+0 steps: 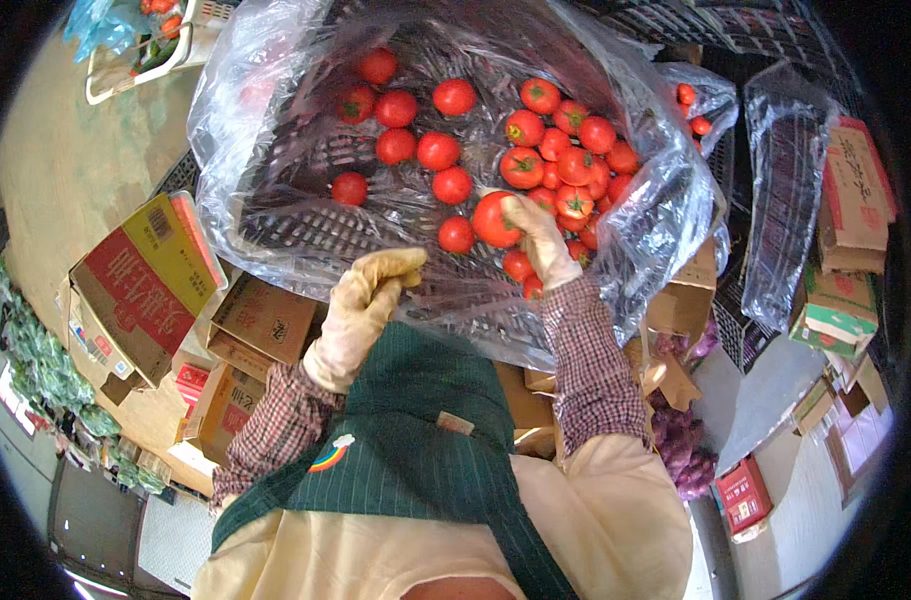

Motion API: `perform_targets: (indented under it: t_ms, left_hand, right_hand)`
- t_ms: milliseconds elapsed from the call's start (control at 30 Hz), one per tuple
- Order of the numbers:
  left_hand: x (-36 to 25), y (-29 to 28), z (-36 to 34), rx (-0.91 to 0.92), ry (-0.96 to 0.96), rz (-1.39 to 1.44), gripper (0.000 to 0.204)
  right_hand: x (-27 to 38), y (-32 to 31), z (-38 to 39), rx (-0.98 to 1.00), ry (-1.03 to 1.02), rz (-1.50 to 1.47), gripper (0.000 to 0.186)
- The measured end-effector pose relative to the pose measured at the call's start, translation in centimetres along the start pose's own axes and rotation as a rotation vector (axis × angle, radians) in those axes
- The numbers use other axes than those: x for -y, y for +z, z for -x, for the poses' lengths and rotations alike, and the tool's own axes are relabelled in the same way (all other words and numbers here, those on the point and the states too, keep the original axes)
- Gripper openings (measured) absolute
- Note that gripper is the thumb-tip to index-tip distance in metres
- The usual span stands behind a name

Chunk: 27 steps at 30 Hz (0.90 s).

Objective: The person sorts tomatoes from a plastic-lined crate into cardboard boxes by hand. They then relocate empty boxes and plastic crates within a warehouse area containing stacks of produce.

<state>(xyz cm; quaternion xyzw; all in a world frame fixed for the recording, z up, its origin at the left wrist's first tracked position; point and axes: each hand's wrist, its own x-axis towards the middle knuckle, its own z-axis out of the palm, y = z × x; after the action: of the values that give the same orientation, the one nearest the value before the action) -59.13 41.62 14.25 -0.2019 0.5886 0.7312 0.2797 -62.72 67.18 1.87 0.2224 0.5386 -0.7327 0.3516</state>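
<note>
A black plastic crate lined with a clear plastic bag lies in front of me, with red tomatoes inside. Many are heaped on the right, while several others are spread loosely over the left and middle. My gloved right hand grips a large tomato at the near edge of the heap. Over the crate's near edge, my gloved left hand is half curled and holds nothing, its thumb apart from the fingers. The nearest loose tomato to it is one in the middle.
Cardboard boxes stand at the left, and more cartons at the right. A white basket with vegetables is at the far left. Another plastic-lined crate and a purple mesh sack lie on my right.
</note>
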Motion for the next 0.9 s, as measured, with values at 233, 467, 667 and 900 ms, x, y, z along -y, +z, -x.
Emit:
perform_targets:
  t_ms: [233, 467, 667, 900]
  left_hand:
    - [-1.7, 3.5, -4.5, 0.324, 0.182, 0.01, 0.086]
    - [-0.2, 5.2, -4.2, 0.092, -0.066, 0.19, 0.078]
    - [2.2, 5.5, -5.3, 0.163, -0.234, 0.654, 0.063]
    - [3.3, 3.8, -5.2, 0.227, -0.409, 0.751, 0.046]
  right_hand:
    - [2.1, 6.2, 4.0, 0.125, 0.27, -0.993, 0.068]
    - [2.8, 7.2, 6.6, -0.272, 0.22, 0.019, 0.053]
    - [1.7, 2.7, 4.0, -0.779, -0.081, -0.064, 0.035]
    - [1.7, -5.8, -4.2, -1.124, -0.388, 1.268, 0.075]
